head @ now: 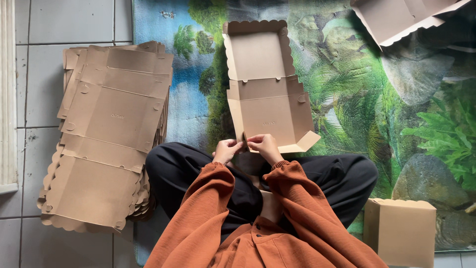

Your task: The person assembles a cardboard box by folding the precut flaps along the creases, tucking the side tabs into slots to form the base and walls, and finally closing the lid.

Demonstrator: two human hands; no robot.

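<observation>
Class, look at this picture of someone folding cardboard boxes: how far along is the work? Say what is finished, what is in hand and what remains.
Done: one closed box stands at the person's right. In hand: the left hand and right hand pinch the near edge of a half-folded box, its scalloped lid open on the mat. Left: a tall stack of flat blanks lies on the tiled floor.

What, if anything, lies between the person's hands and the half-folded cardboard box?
Nothing visible: the left hand and right hand already touch the near edge of the box on the mat.
</observation>
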